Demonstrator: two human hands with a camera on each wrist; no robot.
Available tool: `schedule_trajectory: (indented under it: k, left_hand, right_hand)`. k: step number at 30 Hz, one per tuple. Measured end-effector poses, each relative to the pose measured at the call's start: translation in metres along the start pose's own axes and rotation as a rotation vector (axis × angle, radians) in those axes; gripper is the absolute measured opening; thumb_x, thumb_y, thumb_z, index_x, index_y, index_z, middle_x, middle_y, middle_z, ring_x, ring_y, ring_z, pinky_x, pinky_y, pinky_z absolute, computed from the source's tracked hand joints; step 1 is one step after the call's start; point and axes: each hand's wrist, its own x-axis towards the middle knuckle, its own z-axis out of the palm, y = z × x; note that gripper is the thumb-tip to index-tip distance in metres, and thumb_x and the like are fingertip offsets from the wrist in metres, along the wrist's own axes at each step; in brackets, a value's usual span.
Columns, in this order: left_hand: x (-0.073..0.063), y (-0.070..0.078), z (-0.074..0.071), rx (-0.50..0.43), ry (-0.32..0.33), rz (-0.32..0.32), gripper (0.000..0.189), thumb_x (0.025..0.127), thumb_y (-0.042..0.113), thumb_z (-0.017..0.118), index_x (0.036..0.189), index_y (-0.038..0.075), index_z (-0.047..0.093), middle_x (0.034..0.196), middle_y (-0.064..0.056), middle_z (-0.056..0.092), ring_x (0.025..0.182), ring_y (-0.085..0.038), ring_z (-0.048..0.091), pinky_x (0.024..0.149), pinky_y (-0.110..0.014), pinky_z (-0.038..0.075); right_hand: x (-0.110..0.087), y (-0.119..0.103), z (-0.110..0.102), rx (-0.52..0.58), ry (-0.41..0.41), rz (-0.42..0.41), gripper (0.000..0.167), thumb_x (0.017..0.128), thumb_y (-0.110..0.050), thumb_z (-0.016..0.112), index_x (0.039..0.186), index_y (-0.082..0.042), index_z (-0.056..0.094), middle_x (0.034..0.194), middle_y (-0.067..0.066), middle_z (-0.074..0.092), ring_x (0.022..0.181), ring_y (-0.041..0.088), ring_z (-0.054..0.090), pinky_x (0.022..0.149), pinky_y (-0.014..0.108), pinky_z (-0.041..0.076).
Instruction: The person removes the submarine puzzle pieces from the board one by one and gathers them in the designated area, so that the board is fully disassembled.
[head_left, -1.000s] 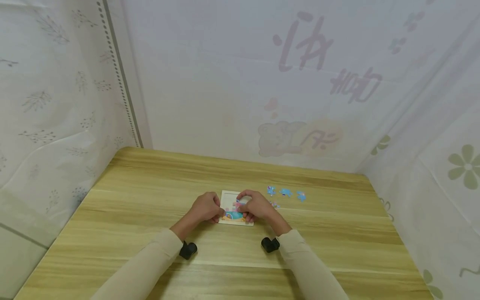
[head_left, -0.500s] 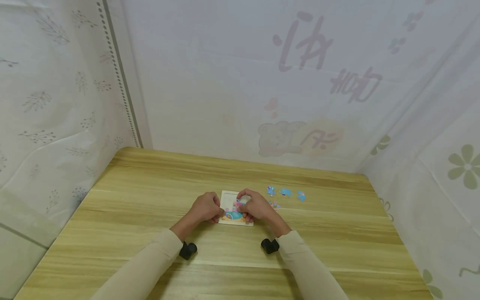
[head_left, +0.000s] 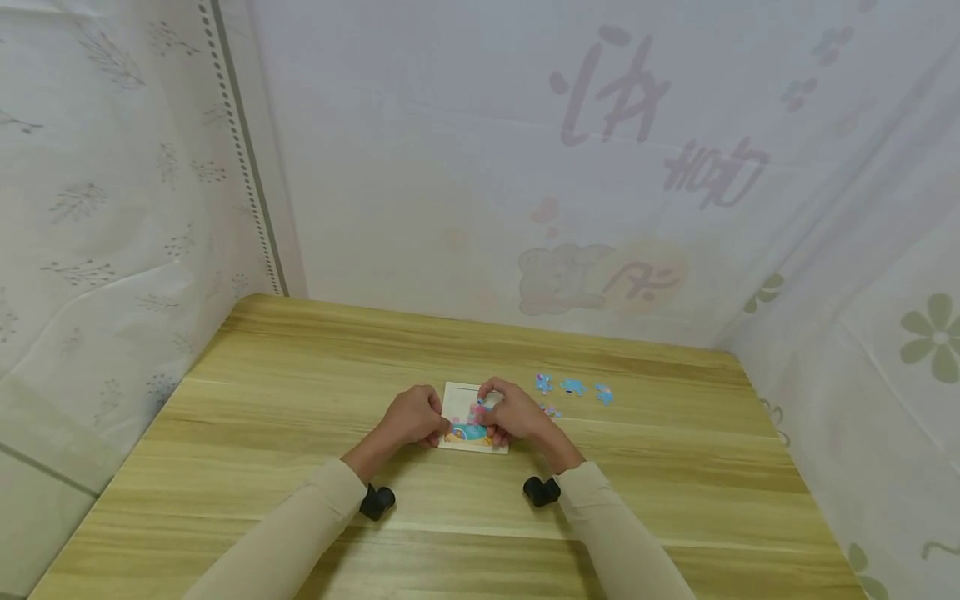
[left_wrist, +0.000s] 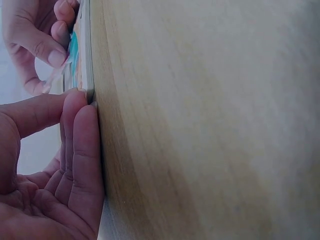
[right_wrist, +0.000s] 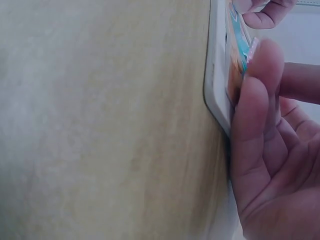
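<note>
A small pale-framed puzzle board (head_left: pixel 459 402) lies on the table, with teal and orange picture pieces fitted along its near part. My left hand (head_left: pixel 412 414) holds the board's left edge between thumb and fingers, as the left wrist view shows at the frame corner (left_wrist: pixel 87 82). Over the board, my right hand (head_left: pixel 517 413) pinches a pink puzzle piece (head_left: pixel 477 409) between thumb and forefinger. That piece (left_wrist: pixel 56 77) looks tilted against the board in the left wrist view. In the right wrist view, the other right fingers (right_wrist: pixel 250 107) rest by the board's near right corner.
Right of the board lie loose blue puzzle pieces (head_left: pixel 573 387) in a row. A smaller pinkish piece (head_left: pixel 551 411) sits nearer, partly behind the right hand. Wood-grain table (head_left: pixel 300 400) surrounds the board, and patterned cloth (head_left: pixel 420 167) hangs behind it.
The pink piece has tilted slightly in my right fingers, which shifted a little. My left hand keeps its hold on the board. The head view has moved very slightly.
</note>
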Motion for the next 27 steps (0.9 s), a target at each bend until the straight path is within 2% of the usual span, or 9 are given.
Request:
schedule_trajectory:
  k: [6,16,22,27]
  left_hand:
    - [0.0003,0.0002,-0.0002,0.001,0.0,-0.002,0.02,0.077,0.003,0.074,0.081,0.003,0.054,0.059,-0.01,0.063,0.048,-0.016,0.063,0.049,-0.028,0.056]
    - [0.002,-0.0006,0.0003,0.009,-0.002,-0.004,0.021,0.078,0.003,0.075,0.081,0.003,0.054,0.059,-0.01,0.063,0.048,-0.016,0.063,0.049,-0.027,0.056]
    - [0.0012,-0.0014,0.0005,-0.004,-0.002,-0.004,0.021,0.077,0.004,0.074,0.081,0.003,0.054,0.06,-0.01,0.063,0.048,-0.016,0.063,0.049,-0.028,0.056]
    - [0.0017,-0.0008,0.001,-0.001,0.002,-0.003,0.021,0.077,0.004,0.074,0.081,0.003,0.054,0.059,-0.009,0.063,0.048,-0.016,0.063,0.049,-0.028,0.056]
  right_hand:
    - [-0.0015,-0.0022,-0.0006,0.011,-0.034,-0.001,0.026,0.094,-0.008,0.059,0.118,-0.009,0.049,0.059,0.008,0.056,0.042,0.017,0.053,0.044,0.025,0.049]
    - [-0.0015,-0.0011,-0.0011,0.005,-0.031,0.001,0.031,0.093,-0.01,0.062,0.122,-0.006,0.051,0.06,0.006,0.058,0.043,0.015,0.055,0.043,0.024,0.05]
    - [0.0008,0.0041,-0.0045,0.066,-0.042,0.004,0.024,0.094,-0.011,0.062,0.11,-0.006,0.045,0.061,0.005,0.058,0.044,0.014,0.056,0.045,0.024,0.051]
    - [0.001,0.0064,-0.0091,0.069,-0.077,-0.027,0.02,0.095,-0.019,0.062,0.095,-0.003,0.051,0.061,0.004,0.057,0.045,0.013,0.055,0.045,0.024,0.052]
